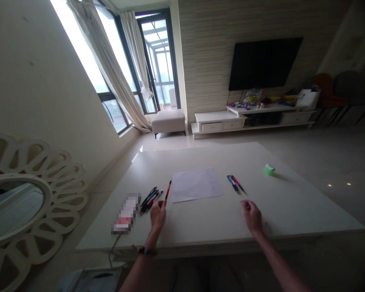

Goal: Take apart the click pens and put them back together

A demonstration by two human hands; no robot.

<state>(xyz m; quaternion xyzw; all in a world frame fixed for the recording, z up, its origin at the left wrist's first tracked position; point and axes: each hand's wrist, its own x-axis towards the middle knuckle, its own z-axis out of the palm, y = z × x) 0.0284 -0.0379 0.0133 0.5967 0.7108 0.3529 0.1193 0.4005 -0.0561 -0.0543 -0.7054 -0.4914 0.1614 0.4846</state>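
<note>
In my left hand [158,215] is a red and black pen [168,190], pinched near its lower end and pointing up and away. Just left of that hand lies a pile of several pens [149,200], partly covered by my fingers. White paper [197,185] lies flat at the table's middle, to the right of the held pen. Two pens, a blue pen [232,183] and a red pen [238,184], lie side by side right of the paper. My right hand [252,215] is curled just below these two pens; whatever its fingers hold, if anything, cannot be made out.
A phone-like blurred object [127,213] with a cable [113,249] lies at the left of the white table [200,227]. A small green container [269,169] stands at the right. Beyond are a stool [168,121], a low cabinet [214,121] and a wall television [265,64].
</note>
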